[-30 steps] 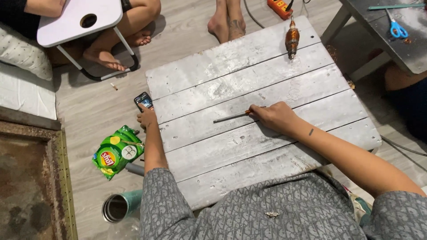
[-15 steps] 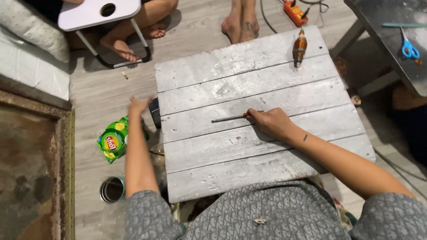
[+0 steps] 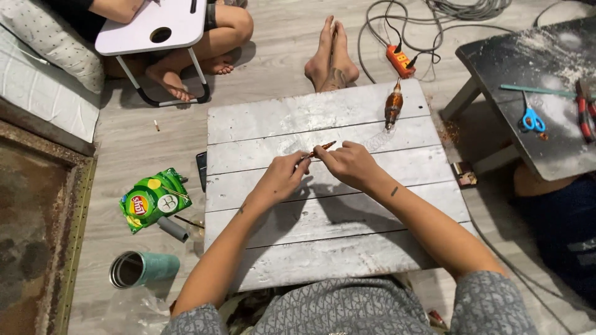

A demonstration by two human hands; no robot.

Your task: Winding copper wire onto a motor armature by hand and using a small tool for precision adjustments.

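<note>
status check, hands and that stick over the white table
Left hand and right hand both pinching a thin brown stick. Held just above the white plank table. Rotary tool lies apart at the far edge, nothing in the way.

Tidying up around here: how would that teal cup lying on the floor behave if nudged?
The teal cup lies on its side on the plank floor, so it would probably roll. It looks like an empty metal tumbler, likely light and stiff. The chip bag close by might stop it.

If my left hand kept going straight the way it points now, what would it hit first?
Probably the right hand: the left hand points up and right along the thin brown stick both hands pinch, fingertips nearly touching above the white plank table.
</note>
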